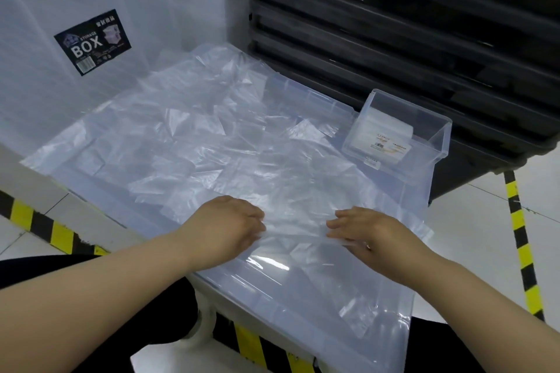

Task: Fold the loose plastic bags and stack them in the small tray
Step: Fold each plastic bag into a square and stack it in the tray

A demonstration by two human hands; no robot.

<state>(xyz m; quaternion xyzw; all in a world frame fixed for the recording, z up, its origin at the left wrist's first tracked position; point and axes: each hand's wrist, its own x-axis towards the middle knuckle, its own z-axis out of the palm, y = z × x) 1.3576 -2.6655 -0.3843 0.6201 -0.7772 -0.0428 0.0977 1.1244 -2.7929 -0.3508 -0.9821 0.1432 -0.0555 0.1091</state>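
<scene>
Since these bags are so thin and slippery, I've got both hands down on the same one so it doesn't slide while I line up the fold: my left hand point(233, 221) is pinching its left edge between thumb and fingertips, and my right hand point(360, 230) has its fingers curled onto the right edge, holding that side too. The bag I'm working on point(295, 233) sits at the near end of the worktop point(303, 312), which is really a big translucent bin lid, nice and flat for creasing. All the other loose plastic bags point(197, 130) are spread out behind it, overlapping in 1 messy layer, close enough to grab the next without getting up. I parked the small tray point(436, 142) at the far right corner, just past the pile, so folded ones can go straight in with my right hand. It looks like something pale is already inside, maybe a few folded bags, can't really tell. Honestly most of the job is still ahead.
</scene>
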